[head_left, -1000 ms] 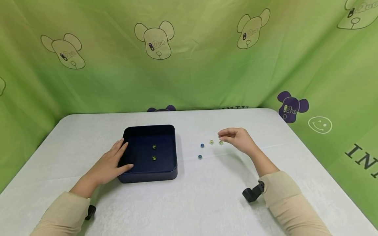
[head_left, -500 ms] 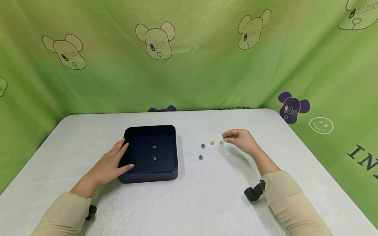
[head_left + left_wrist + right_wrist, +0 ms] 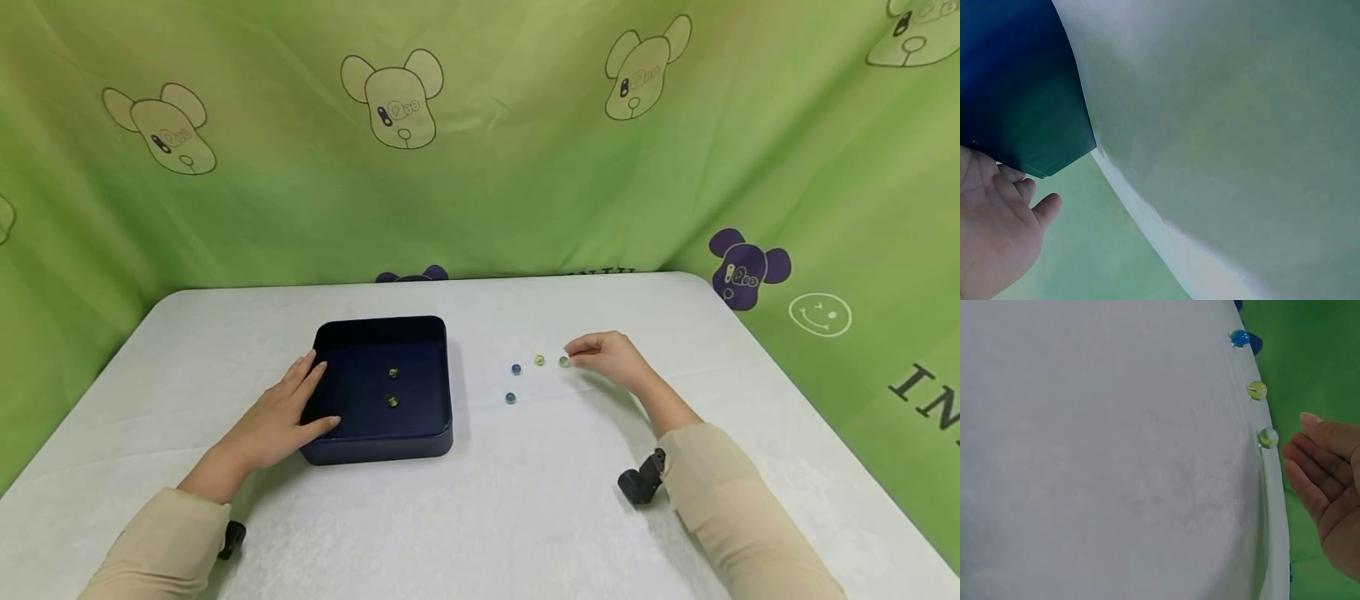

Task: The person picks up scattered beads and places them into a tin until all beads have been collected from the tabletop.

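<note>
My left hand (image 3: 279,415) rests on the left side of a dark blue square tray (image 3: 375,451), fingers over the rim and thumb near its front corner. Two yellow-green glass marbles (image 3: 393,402) lie on the tray floor. To the right, my right hand (image 3: 606,357) is low over the table with fingers loosely bent, its tips right beside a clear green-yellow marble (image 3: 1267,438). In the right wrist view, nothing shows between thumb and fingers. Left of that marble are a yellow marble (image 3: 539,360) and two blue marbles (image 3: 516,369), one nearer the front.
A white cloth covers the table (image 3: 480,525). Behind and beside it hangs a green curtain (image 3: 510,192) printed with bear heads. A small black camera (image 3: 639,483) is worn at the right wrist, and another (image 3: 232,540) at the left.
My right hand first drew back slightly to the right of the nearest marble, then lowered until its fingertips came beside it. The left hand and tray stay in place.
</note>
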Action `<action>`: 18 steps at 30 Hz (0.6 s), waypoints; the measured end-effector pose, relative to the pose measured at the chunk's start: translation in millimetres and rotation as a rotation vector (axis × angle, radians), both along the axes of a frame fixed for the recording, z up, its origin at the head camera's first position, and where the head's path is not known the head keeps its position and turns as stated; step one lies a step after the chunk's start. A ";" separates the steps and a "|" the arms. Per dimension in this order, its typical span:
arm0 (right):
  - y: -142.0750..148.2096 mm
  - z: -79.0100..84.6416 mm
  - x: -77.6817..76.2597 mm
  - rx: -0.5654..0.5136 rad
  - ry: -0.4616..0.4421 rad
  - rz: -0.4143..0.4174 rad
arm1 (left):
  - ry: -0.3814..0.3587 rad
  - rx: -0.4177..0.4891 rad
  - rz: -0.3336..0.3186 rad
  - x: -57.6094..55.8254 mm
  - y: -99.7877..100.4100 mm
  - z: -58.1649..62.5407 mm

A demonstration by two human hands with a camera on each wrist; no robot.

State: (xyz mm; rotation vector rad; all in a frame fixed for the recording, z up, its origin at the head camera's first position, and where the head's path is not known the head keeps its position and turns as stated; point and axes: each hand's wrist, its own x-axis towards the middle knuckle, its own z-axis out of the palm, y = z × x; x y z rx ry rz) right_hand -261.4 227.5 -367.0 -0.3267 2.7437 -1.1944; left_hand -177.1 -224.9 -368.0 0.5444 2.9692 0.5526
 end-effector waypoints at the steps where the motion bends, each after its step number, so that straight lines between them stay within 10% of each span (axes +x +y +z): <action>1: -0.1 -0.8 -1.1 0.011 0.007 0.009 | 0.001 0.000 0.000 -0.2 -0.1 0.0; 18: -6.1 -9.9 -13.0 0.139 0.045 0.042 | 0.003 0.005 0.001 -0.3 -0.1 -0.6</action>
